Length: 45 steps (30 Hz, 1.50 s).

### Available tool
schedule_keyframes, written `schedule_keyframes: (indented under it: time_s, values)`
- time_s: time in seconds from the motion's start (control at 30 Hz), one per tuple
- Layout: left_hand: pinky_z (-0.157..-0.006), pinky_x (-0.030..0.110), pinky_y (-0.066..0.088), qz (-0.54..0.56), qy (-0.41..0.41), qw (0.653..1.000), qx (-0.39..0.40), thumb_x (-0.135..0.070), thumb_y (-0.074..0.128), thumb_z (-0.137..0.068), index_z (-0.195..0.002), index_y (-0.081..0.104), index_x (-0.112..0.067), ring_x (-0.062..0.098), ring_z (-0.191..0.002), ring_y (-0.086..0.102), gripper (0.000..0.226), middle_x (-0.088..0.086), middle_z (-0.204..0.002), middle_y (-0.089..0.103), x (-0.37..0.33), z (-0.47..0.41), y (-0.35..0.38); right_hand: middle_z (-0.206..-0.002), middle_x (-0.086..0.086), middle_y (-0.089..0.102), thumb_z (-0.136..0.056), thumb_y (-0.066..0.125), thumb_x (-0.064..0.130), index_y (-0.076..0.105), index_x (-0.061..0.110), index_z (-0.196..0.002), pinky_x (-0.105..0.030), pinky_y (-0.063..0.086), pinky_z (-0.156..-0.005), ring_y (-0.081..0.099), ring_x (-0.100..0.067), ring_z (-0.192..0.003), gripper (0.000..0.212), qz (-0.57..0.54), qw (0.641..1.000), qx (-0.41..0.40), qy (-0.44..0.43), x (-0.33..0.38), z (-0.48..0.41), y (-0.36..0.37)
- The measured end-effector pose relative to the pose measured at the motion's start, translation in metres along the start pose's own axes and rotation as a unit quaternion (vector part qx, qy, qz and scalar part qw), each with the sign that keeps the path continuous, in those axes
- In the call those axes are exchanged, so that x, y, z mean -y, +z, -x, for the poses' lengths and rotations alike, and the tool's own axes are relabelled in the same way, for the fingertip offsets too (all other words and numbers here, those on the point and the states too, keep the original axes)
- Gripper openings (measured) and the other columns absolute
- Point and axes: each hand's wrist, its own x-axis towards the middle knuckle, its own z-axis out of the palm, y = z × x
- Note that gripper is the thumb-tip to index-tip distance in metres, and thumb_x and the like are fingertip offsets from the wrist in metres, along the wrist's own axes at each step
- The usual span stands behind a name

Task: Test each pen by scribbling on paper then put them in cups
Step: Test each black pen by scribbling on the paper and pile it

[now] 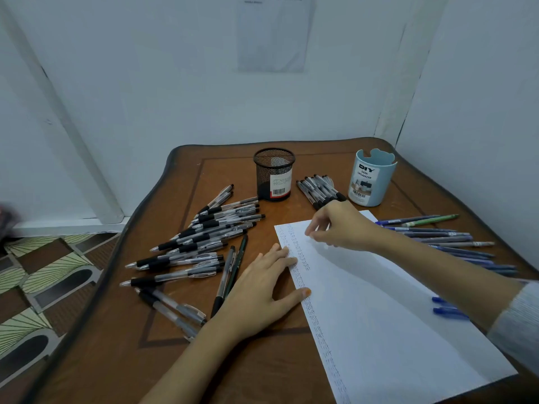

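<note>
1. Well back from my right hand (pixel 341 225), a light grey knit sleeve (pixel 516 319) wraps my arm.
2. Between that hand and the sleeve, my forearm is bare.
3. Behind my left hand (pixel 259 290), the forearm is bare too.
</note>
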Motion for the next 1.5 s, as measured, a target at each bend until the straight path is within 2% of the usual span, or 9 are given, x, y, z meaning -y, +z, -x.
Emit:
schedule_keyframes:
  time_s: [0.13, 0.27, 0.47, 0.67, 0.87, 1.1, 1.23, 1.33, 1.5]
  values:
    - [-0.114, 0.018, 0.0, 0.008, 0.004, 1.0, -0.005, -0.063, 0.046, -0.088, -0.145, 0.036, -0.031, -0.004, -0.143, 0.003, 0.066, -0.015, -0.156, 0.021, 0.001, 0.0, 0.0, -0.086, 0.006, 0.064, -0.09, 0.064, 0.013, 0.073, 0.013, -0.102, -0.009, 0.041, -0.052, 0.054, -0.002, -0.066, 0.014, -0.079, 0.995, -0.052, -0.035, 0.005, -0.024, 0.014]
    - [-0.117, 0.021, 0.002, 0.016, 0.003, 1.0, -0.012, -0.063, 0.049, -0.088, -0.146, 0.034, -0.029, -0.004, -0.144, 0.004, 0.068, -0.014, -0.156, 0.021, 0.002, 0.001, 0.001, -0.096, 0.004, 0.068, -0.089, 0.066, 0.015, 0.072, 0.013, -0.105, -0.011, 0.042, -0.066, 0.057, -0.003, -0.079, 0.018, -0.096, 0.987, -0.097, -0.088, 0.01, -0.056, 0.026]
    - [-0.116, 0.018, 0.0, 0.02, 0.006, 1.0, -0.02, -0.06, 0.051, -0.089, -0.147, 0.034, -0.027, -0.004, -0.144, 0.003, 0.069, -0.014, -0.157, 0.021, 0.002, 0.0, 0.002, -0.106, 0.0, 0.07, -0.086, 0.069, 0.017, 0.072, 0.015, -0.107, -0.018, 0.048, -0.081, 0.06, -0.005, -0.09, 0.021, -0.052, 0.988, -0.059, -0.133, 0.016, -0.088, 0.037]
    - [-0.114, 0.014, -0.002, 0.034, 0.002, 0.999, -0.011, -0.058, 0.052, -0.089, -0.148, 0.032, -0.025, -0.004, -0.144, 0.003, 0.07, -0.013, -0.158, 0.018, 0.001, 0.001, 0.0, -0.096, 0.004, 0.068, -0.086, 0.07, 0.021, 0.073, 0.016, -0.101, -0.019, 0.044, -0.073, 0.055, -0.002, -0.082, 0.015, -0.019, 0.99, -0.026, -0.14, 0.015, -0.096, 0.042]
    - [-0.117, 0.018, 0.002, 0.029, -0.005, 1.0, -0.004, -0.059, 0.052, -0.088, -0.148, 0.031, -0.026, -0.004, -0.143, 0.004, 0.072, -0.014, -0.158, 0.017, 0.002, 0.001, 0.0, -0.091, 0.009, 0.065, -0.089, 0.065, 0.022, 0.07, 0.018, -0.098, -0.012, 0.048, -0.064, 0.058, -0.002, -0.081, 0.011, -0.204, 0.971, -0.057, -0.107, 0.007, -0.069, 0.015]
    - [-0.116, 0.017, 0.003, 0.031, -0.003, 1.0, -0.004, -0.06, 0.053, -0.087, -0.147, 0.034, -0.026, -0.003, -0.143, 0.007, 0.071, -0.013, -0.157, 0.02, 0.002, 0.001, 0.0, -0.088, -0.003, 0.07, -0.1, 0.047, 0.02, 0.049, 0.019, -0.094, -0.026, 0.053, -0.077, 0.067, -0.014, -0.082, 0.006, -0.464, 0.854, -0.232, -0.051, -0.006, -0.028, -0.019]
    - [-0.116, 0.017, 0.005, 0.039, -0.005, 0.999, -0.006, -0.059, 0.054, -0.085, -0.145, 0.036, -0.026, -0.003, -0.143, 0.009, 0.071, -0.013, -0.156, 0.021, 0.002, 0.001, -0.001, -0.061, 0.005, 0.051, -0.101, 0.046, 0.026, 0.048, 0.02, -0.094, -0.021, 0.047, -0.049, 0.049, -0.008, -0.05, 0.01, -0.53, 0.791, -0.3, -0.055, -0.012, -0.008, -0.024]
    - [-0.117, 0.019, 0.007, 0.038, -0.004, 0.999, -0.007, -0.061, 0.053, -0.084, -0.146, 0.036, -0.027, -0.003, -0.143, 0.01, 0.072, -0.013, -0.156, 0.022, 0.002, 0.001, -0.001, -0.055, 0.004, 0.036, -0.101, 0.044, 0.03, 0.051, 0.018, -0.084, -0.016, 0.022, -0.033, 0.026, -0.005, -0.037, 0.021, -0.615, 0.744, -0.262, -0.028, -0.018, 0.004, -0.02]
    - [-0.116, 0.019, 0.006, 0.029, -0.003, 1.0, -0.002, -0.065, 0.049, -0.082, -0.146, 0.036, -0.026, 0.0, -0.143, 0.011, 0.076, -0.011, -0.156, 0.023, 0.001, 0.001, -0.001, -0.044, 0.008, 0.028, -0.093, 0.035, 0.016, 0.05, 0.017, -0.081, -0.013, 0.014, -0.03, 0.018, -0.004, -0.03, 0.02, -0.737, 0.653, -0.169, 0.043, -0.028, 0.018, -0.011]
